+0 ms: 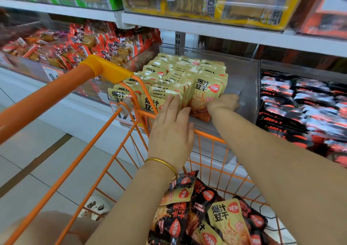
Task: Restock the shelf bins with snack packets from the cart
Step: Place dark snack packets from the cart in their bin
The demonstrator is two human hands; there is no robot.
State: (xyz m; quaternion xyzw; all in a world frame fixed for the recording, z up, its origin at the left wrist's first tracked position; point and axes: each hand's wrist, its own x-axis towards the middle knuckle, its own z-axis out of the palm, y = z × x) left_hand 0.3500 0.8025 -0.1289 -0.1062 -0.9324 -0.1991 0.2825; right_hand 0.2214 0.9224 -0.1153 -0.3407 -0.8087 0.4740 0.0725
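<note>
Yellow snack packets [174,72] stand in rows in a clear plastic shelf bin [244,79]. My left hand [170,126] lies with straight fingers against the front packets of the middle row. My right hand [223,104] is curled at the lower right edge of an upright yellow packet [204,92] at the front of the right row and appears to grip it; its fingers are hidden. The bin's right part holds nothing. Below my arms, the orange wire cart [208,135] carries loose yellow and black packets [223,218].
The cart's orange handle [56,96] crosses the left side. A bin of red-orange packets [84,43] sits to the left and a bin of black packets [300,105] to the right. An upper shelf [225,30] holds yellow packs. A price tag [124,116] hangs on the bin front.
</note>
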